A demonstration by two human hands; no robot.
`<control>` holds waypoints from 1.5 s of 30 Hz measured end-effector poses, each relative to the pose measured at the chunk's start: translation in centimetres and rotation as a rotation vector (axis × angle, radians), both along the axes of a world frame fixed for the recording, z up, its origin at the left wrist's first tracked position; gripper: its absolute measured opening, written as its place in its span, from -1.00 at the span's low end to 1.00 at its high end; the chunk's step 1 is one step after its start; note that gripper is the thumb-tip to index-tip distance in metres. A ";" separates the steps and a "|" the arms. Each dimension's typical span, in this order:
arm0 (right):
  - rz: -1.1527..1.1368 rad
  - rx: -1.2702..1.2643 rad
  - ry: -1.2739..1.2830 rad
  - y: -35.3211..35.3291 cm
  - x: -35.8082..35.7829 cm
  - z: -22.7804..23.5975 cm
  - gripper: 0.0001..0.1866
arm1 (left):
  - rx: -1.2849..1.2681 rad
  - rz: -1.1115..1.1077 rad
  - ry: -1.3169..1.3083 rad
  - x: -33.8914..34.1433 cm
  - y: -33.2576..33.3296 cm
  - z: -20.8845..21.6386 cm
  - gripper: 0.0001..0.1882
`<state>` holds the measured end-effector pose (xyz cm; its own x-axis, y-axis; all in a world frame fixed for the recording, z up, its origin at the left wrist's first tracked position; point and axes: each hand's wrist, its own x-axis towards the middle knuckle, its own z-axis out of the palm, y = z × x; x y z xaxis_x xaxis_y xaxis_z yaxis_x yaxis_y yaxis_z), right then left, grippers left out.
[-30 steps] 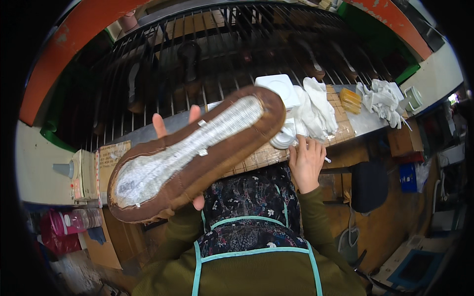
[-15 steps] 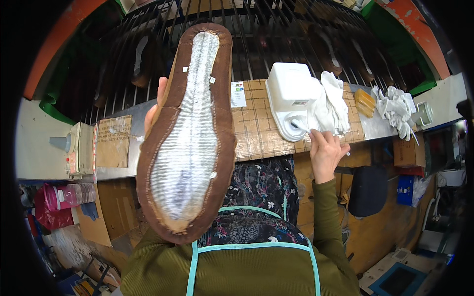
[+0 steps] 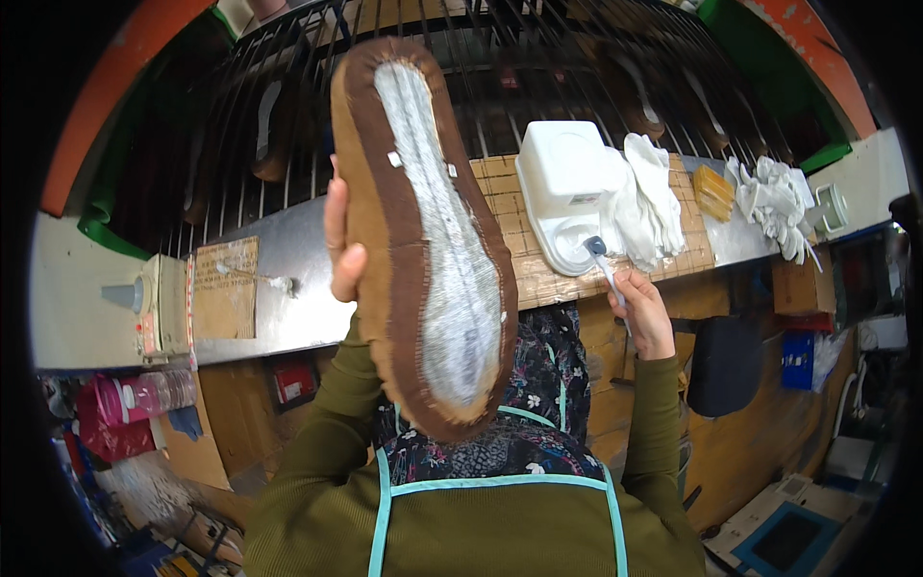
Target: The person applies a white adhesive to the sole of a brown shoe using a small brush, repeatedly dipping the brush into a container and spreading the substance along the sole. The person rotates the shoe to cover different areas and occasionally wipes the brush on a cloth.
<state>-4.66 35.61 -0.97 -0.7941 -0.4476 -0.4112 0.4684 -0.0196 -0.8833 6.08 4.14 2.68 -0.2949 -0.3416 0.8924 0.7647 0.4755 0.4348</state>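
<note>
A brown shoe upper [image 3: 409, 279] stands sole side toward me, with a silvery striped insole down its middle and two small white tags at its edges. My left hand [image 3: 343, 240] grips it from the left and behind; most of the fingers are hidden. My right hand [image 3: 642, 313] pinches the white handle of a small brush [image 3: 611, 277]. The brush's dark head is at the round white cup on the front of a white plastic dispenser [image 3: 567, 163]. White gloves [image 3: 654, 197] lie against the dispenser's right side.
The dispenser rests on taped cardboard [image 3: 500, 192] over a metal bench. At right are a yellow block [image 3: 712, 195] and a bundle of white gloves [image 3: 769, 204]. Cardboard [image 3: 226, 303] lies at left. Beyond runs a rack of dark bars [image 3: 288, 96] carrying more brown shoes.
The shoe upper has moved right and turned, so its brown side shows. My right hand has lowered slightly, and the brush has tilted so its dark head now shows clear of the cup's middle.
</note>
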 end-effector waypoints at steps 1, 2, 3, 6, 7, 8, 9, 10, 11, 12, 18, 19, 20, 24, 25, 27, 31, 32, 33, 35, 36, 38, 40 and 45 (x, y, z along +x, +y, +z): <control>-0.012 0.003 0.074 -0.3 0.5 0.2 -0.87 | -0.088 -0.008 -0.036 0.0 -0.9 -0.4 -0.53; -0.024 0.007 0.149 -0.6 0.9 0.4 -0.89 | -0.138 -0.017 -0.067 -0.3 -1.3 -0.9 -0.52; -0.033 0.017 0.224 -1.1 1.3 0.6 -0.90 | -0.150 -0.022 -0.103 -0.3 -1.4 -1.5 -0.51; -0.295 0.354 0.890 -4.1 2.8 3.3 -0.90 | -0.047 -0.043 -0.273 -0.1 -1.4 -2.9 -0.62; -0.380 0.517 1.177 -5.4 3.2 4.8 -0.90 | -0.110 -0.001 -0.264 -0.5 -1.4 -2.6 -0.62; -0.457 0.615 1.320 -6.7 4.1 6.9 -0.86 | -0.167 0.037 -0.238 -1.0 -1.2 -2.2 -0.62; -0.478 0.536 1.359 -7.5 4.8 8.2 -0.83 | -0.210 0.064 -0.217 -1.3 -0.9 -1.6 -0.62; -0.495 0.454 1.401 -8.1 5.4 9.2 -0.81 | -0.233 0.084 -0.198 -1.6 -0.6 -1.1 -0.62; -0.509 0.369 1.441 -8.5 6.0 9.8 -0.78 | -0.238 0.078 -0.185 -1.7 -0.6 -0.6 -0.61; -0.437 0.309 1.410 -8.7 6.5 10.1 -0.74 | -0.244 0.071 -0.170 -1.8 -0.5 -0.1 -0.60; -0.234 -0.029 0.927 -10.7 8.2 9.9 -0.76 | -0.253 0.021 -0.180 -0.9 0.1 1.0 -0.55; -0.238 -0.032 0.901 -11.0 8.0 9.8 -0.76 | -0.268 0.031 -0.179 -0.6 0.1 1.1 -0.55; -0.230 -0.030 0.939 -11.3 7.7 9.7 -0.77 | -0.281 0.042 -0.179 -0.3 0.2 1.2 -0.54; -0.230 -0.056 0.901 -12.5 6.6 10.2 -0.78 | -0.317 0.062 -0.182 0.6 0.3 1.6 -0.52; -0.228 -0.057 0.938 -12.8 6.2 10.4 -0.78 | -0.320 0.058 -0.187 0.9 0.3 1.6 -0.52; -0.228 -0.060 1.011 -13.3 5.2 10.9 -0.78 | -0.388 0.086 -0.117 0.7 0.1 1.8 -0.53; -0.229 -0.068 1.122 -14.0 3.5 11.9 -0.78 | -0.469 0.110 -0.015 0.4 0.0 1.9 -0.54; -0.235 -0.048 1.169 -14.1 3.0 12.2 -0.78 | -0.475 0.107 -0.014 0.4 0.0 2.2 -0.54; -0.237 -0.048 1.195 -14.2 2.6 12.6 -0.78 | -0.479 0.105 -0.015 0.5 0.0 2.5 -0.54; -0.243 -0.049 1.247 -14.5 1.8 13.3 -0.78 | -0.489 0.105 -0.013 0.6 0.0 2.7 -0.54; -0.252 -0.038 1.288 -14.6 1.3 13.4 -0.77 | -0.493 0.106 -0.013 0.7 -0.1 2.7 -0.54; -0.292 -0.045 1.362 -15.0 0.6 14.2 -0.77 | -0.502 0.112 -0.009 0.6 -0.2 2.6 -0.54; -0.321 -0.074 1.413 -15.1 0.0 14.5 -0.77 | -0.505 0.116 0.000 0.5 -0.3 2.5 -0.55; -0.126 -0.078 1.412 -13.7 -0.6 14.3 -0.78 | -0.508 0.105 0.006 0.6 -0.2 3.1 -0.55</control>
<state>-5.30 21.94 13.28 -0.5458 -0.3287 0.7707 -0.8013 -0.0643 -0.5948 6.70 3.92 5.79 -0.2770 0.1077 0.9548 0.7034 0.6997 0.1252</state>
